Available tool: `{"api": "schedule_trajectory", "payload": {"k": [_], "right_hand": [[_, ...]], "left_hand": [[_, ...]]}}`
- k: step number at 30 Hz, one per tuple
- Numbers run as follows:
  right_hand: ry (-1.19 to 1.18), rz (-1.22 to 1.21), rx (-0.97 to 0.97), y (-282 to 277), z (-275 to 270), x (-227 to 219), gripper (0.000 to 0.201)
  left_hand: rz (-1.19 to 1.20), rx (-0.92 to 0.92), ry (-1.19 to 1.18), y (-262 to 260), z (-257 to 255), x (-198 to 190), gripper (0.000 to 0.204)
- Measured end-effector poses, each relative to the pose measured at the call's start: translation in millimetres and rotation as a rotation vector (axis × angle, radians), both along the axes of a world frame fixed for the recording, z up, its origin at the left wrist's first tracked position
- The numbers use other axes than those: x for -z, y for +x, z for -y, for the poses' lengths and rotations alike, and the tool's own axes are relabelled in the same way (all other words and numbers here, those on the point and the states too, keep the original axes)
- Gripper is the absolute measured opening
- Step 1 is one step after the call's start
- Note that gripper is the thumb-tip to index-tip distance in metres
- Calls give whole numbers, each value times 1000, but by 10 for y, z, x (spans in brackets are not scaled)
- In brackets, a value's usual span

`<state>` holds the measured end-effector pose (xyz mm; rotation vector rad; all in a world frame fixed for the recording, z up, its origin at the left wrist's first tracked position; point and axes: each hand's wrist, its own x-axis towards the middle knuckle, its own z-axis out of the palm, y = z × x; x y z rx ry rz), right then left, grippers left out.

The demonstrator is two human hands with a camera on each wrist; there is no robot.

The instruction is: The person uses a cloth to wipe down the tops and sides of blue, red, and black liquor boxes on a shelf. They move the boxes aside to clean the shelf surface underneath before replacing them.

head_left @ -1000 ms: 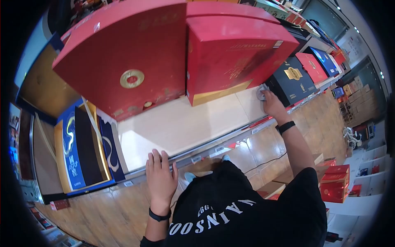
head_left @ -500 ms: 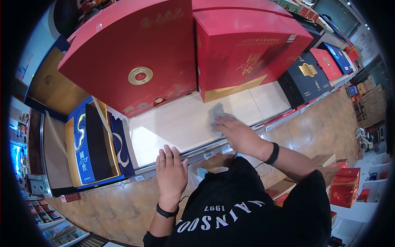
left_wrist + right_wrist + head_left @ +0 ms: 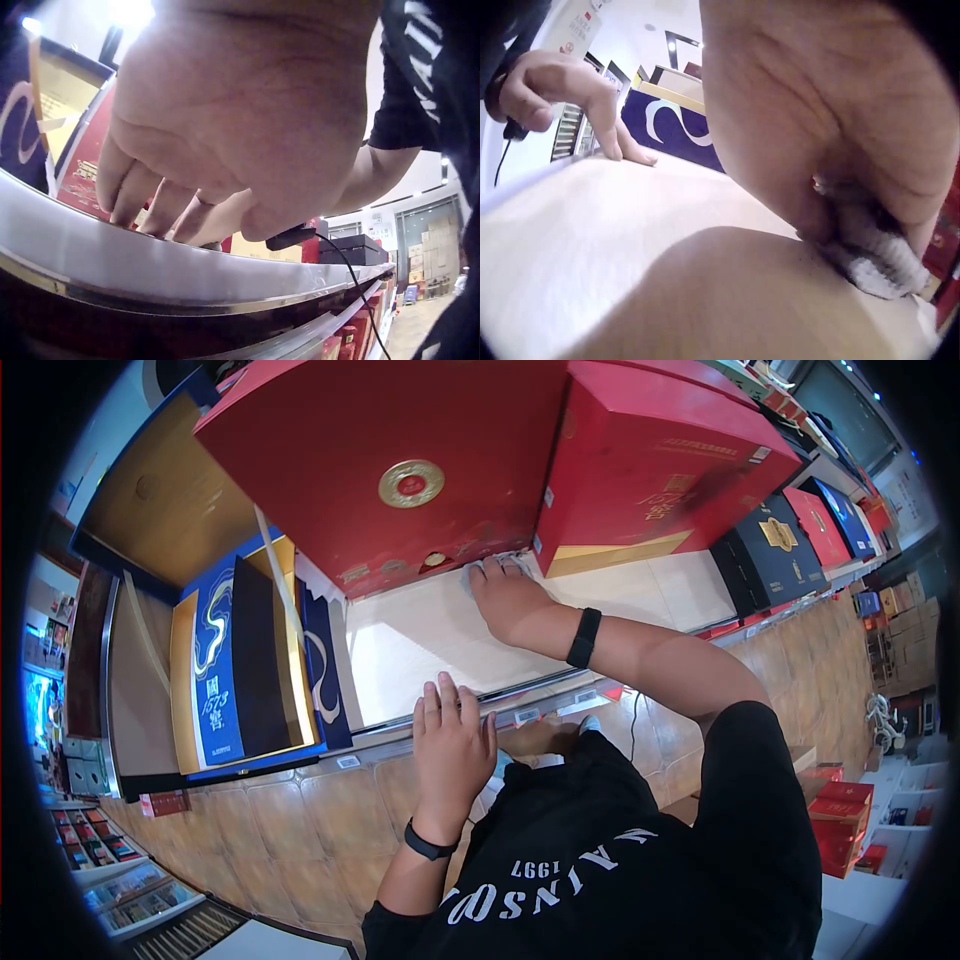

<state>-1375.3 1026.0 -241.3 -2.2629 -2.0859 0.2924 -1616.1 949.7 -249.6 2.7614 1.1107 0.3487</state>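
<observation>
My right hand (image 3: 512, 608) holds a grey cloth (image 3: 881, 264) down on the pale shelf top (image 3: 415, 635), close to the foot of the large red box (image 3: 490, 470) with a gold medallion. Most of the cloth is hidden under the fingers in the head view; the right wrist view shows it bunched beneath them. At the shelf's front edge, my left hand (image 3: 452, 755) rests its fingertips on the surface, fingers extended and holding nothing.
A second red box (image 3: 660, 475) stands to the right, then a black box (image 3: 775, 555) with a gold label. On the left sits an opened blue and gold gift box (image 3: 245, 660). A metal-trimmed edge (image 3: 545, 690) runs along the shelf front above the tiled floor.
My right hand has swept the cloth leftward along the shelf from beside the black box, then back toward the large red box. My left hand stays at the front edge; the head view has shifted.
</observation>
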Motion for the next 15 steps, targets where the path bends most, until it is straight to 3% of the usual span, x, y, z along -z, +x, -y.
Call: {"api": "schedule_trajectory", "payload": {"k": [3, 8, 12, 15], "right_hand": [[68, 22, -2, -210, -48, 72, 60], [207, -112, -446, -569, -281, 385, 56], [151, -217, -597, -898, -468, 212, 54], [110, -175, -658, -815, -429, 138, 55]], "left_hand": [[12, 1, 32, -12, 5, 74, 53], [32, -2, 81, 11, 26, 127, 51], [54, 25, 75, -32, -28, 143, 44], [115, 27, -7, -106, -66, 88, 40]]}}
